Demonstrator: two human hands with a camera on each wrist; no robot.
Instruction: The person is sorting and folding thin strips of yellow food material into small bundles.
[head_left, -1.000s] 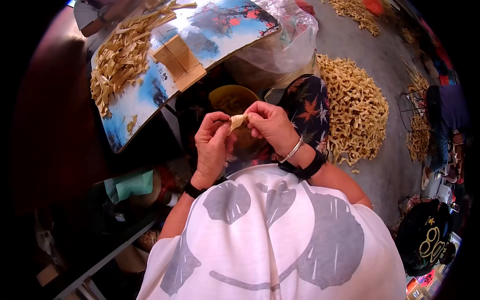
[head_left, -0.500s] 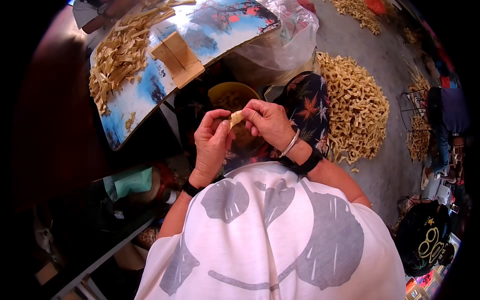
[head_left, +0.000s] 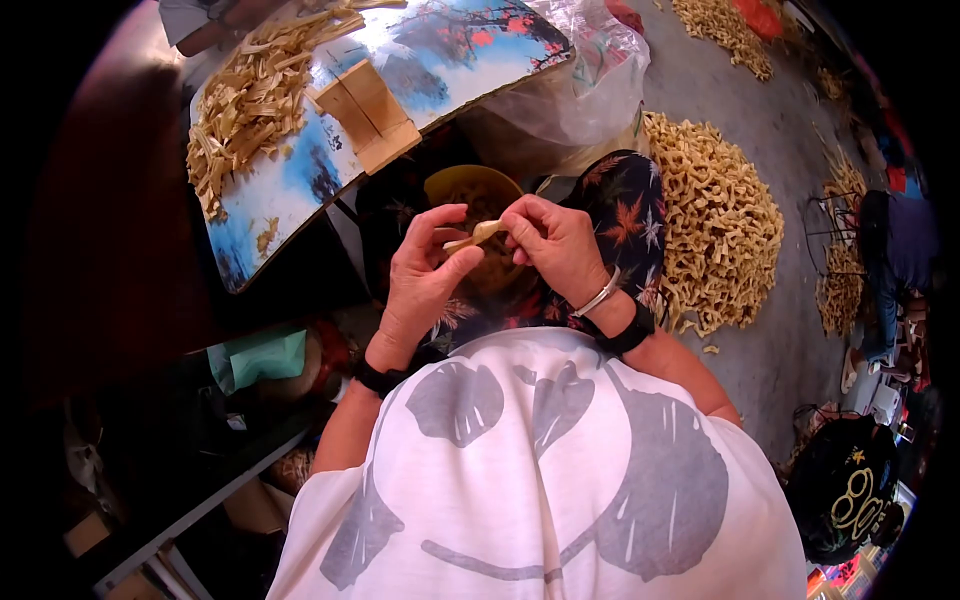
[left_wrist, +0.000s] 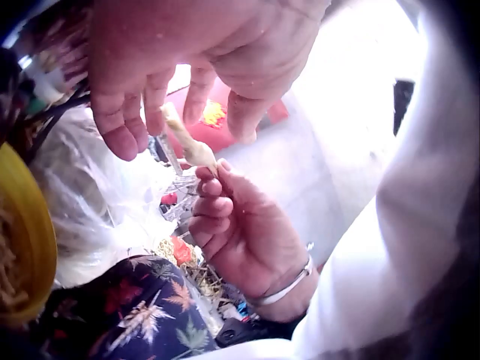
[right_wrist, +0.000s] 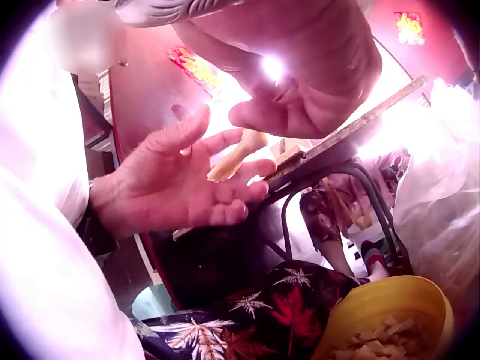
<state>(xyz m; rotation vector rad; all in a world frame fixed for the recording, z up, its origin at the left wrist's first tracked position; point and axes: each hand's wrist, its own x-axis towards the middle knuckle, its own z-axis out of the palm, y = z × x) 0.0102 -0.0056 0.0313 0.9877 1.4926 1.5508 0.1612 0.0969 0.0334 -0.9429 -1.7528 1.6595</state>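
Note:
Between the hands is a short pale-yellow strip, rolled or knotted at one end and flat at the other. The right hand pinches its thick end between thumb and fingertips; the left wrist view shows this pinch on the strip plainly. Around the strip's other end, the left hand has its thumb and fingers spread apart. In the right wrist view that left hand shows its palm, and the strip overlaps its fingers. Below both hands, a yellow bowl holds similar pale pieces.
Left of the hands, a painted table carries a heap of flat strips and a small wooden stand. A large pile of knotted pieces lies on the floor at right. A clear plastic bag stands beyond the knees.
The left fingers have spread away from the strip, which both hands pinched earlier. The right hand still pinches it and has shifted slightly right. The strip now looks narrower and more tightly gathered.

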